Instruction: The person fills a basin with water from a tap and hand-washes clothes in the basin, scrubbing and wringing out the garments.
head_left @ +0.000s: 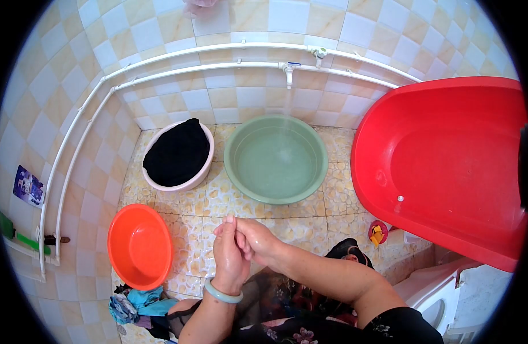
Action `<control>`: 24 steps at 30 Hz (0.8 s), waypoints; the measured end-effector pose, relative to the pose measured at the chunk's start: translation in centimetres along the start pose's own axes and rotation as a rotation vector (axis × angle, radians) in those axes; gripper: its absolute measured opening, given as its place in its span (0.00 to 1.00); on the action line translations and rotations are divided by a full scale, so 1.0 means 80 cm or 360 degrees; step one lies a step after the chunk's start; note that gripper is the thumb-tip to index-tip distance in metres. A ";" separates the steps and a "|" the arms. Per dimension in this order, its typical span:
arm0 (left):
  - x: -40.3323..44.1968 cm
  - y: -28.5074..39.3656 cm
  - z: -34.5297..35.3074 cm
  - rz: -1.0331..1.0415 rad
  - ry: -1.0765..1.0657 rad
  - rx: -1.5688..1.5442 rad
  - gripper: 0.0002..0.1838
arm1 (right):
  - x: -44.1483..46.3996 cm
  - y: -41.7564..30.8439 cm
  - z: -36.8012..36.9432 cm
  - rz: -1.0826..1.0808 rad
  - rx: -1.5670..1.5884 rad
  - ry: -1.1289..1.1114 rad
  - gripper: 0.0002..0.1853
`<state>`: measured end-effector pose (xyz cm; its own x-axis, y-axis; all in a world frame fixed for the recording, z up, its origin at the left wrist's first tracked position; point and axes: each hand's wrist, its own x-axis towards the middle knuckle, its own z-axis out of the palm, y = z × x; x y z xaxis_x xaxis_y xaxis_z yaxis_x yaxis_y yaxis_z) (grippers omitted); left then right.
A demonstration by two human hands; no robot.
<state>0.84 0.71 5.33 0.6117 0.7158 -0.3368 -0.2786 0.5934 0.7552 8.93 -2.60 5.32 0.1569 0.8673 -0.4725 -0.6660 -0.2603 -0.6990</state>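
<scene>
My left hand [228, 259] and my right hand [257, 241] are clasped together in front of me, wet-looking, with their fingers closed around each other. Nothing else shows between them, though the palms are hidden. A pale green bangle [223, 293] circles my left wrist. Just beyond the hands sits a green basin [241, 186] holding water. From the tap [288, 74] on the wall pipe a thin stream falls into it. Left of that basin, black cloth [178, 155] is heaped in a pale pink basin [189, 184].
An orange basin [139, 246] stands at left, with crumpled clothes [141, 307] below it. A large red tub [447, 166] fills the right side. A small red container [378, 231] with yellow pieces and a white toilet [442, 307] are nearby. White pipes [201, 67] run along the tiled wall.
</scene>
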 end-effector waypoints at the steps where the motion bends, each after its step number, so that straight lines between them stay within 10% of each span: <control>1: 0.000 0.000 0.000 -0.0001 0.0006 -0.0006 0.26 | -0.001 -0.002 0.001 -0.0003 -0.0019 -0.0002 0.22; 24: 0.002 -0.001 -0.002 -0.0031 0.0010 -0.0046 0.27 | 0.011 0.014 -0.010 0.0019 0.0089 0.0021 0.21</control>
<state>0.87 0.81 5.12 0.6124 0.7063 -0.3550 -0.2879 0.6175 0.7320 8.89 -2.44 3.70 0.1581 0.8584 -0.4881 -0.7076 -0.2463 -0.6623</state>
